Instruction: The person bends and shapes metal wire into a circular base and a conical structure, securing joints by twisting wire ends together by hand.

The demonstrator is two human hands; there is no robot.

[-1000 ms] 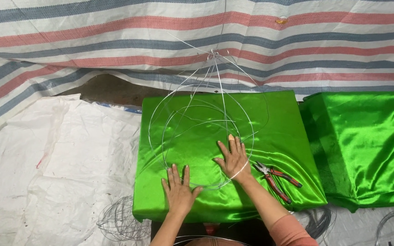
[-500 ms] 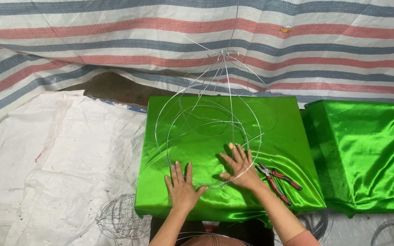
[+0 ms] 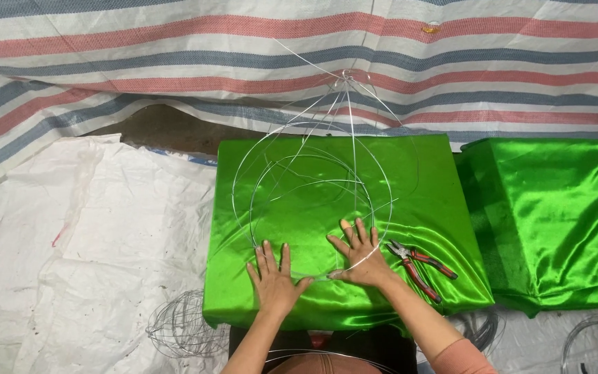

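A frame of thin silver wire [image 3: 313, 173], made of round hoops with spokes gathered at a far point, lies on a block covered in bright green satin cloth [image 3: 437, 180]. My left hand [image 3: 273, 278] rests flat on the cloth at the near edge of the hoops, fingers spread. My right hand [image 3: 359, 255] lies flat beside it, fingers spread, pressing on the near rim of the wire. Red-handled pliers [image 3: 420, 266] lie on the cloth just right of my right hand.
A second green satin-covered block [image 3: 555, 215] stands to the right. White woven sheeting [image 3: 84, 249] covers the floor at left, and a striped tarp [image 3: 174, 62] hangs behind. Loose wire coils [image 3: 181, 325] lie on the floor near the block's front left corner.
The view has shifted slightly. Both hands stay flat on the cloth at the wire's near rim, with my left hand now closer to my right.
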